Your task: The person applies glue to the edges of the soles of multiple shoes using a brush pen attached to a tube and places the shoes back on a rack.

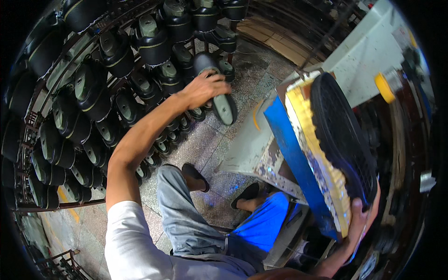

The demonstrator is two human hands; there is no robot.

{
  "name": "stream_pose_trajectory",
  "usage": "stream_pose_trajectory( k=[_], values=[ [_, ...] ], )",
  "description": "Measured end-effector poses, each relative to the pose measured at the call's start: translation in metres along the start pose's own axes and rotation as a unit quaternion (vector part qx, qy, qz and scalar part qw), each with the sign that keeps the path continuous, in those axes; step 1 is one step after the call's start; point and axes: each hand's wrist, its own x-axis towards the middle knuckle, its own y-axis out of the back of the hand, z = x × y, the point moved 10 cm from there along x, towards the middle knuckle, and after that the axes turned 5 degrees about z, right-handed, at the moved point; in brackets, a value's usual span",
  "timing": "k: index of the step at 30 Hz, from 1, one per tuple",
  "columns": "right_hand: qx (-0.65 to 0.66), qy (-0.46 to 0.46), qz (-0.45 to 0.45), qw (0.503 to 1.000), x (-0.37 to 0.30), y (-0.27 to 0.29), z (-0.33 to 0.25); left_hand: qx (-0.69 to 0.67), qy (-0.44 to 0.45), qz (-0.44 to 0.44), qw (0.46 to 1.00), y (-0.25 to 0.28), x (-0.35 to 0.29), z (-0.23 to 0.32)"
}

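My left hand (201, 88) is wrapped round a black shoe upper on a green last (225, 111), beside the rack of similar ones. The black toe part shows above the fingers and the green top of the last below them. At the right, my right hand (363, 220) grips the lower end of a large black shoe sole (343, 135), thumb on the near side and fingers partly hidden behind. That sole lies along a yellow, crusted block (303, 109) with a blue side panel (295, 163).
A metal rack (60, 204) filled with several lasted black shoe uppers (93, 88) takes up the left. A pale machine body (261, 154) with peeling paint stands between my legs and the block. A yellow-capped container (386, 87) is at the far right; cardboard (275, 39) lies behind.
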Motion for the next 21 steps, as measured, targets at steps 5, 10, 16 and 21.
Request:
stream_pose_trajectory(
  k=[5,10,16,21],
  values=[
    [-0.075,0.007,0.01,0.997,0.003,0.006,0.009,0.051,0.06,-0.011,0.997,-0.024,0.064,-0.114],
    [-0.038,-0.007,0.006,0.999,0.013,-0.002,0.004,-0.337,0.47,0.149,0.802,-0.091,0.002,-0.325],
    [-0.047,-0.038,0.023,0.998,0.009,0.002,0.011,0.061,0.478,0.184,0.857,-0.028,0.006,-0.208],
    [-0.059,-0.002,0.02,0.998,0.011,0.003,0.005,0.085,0.537,0.375,0.751,0.035,-0.123,-0.132]
  ],
)
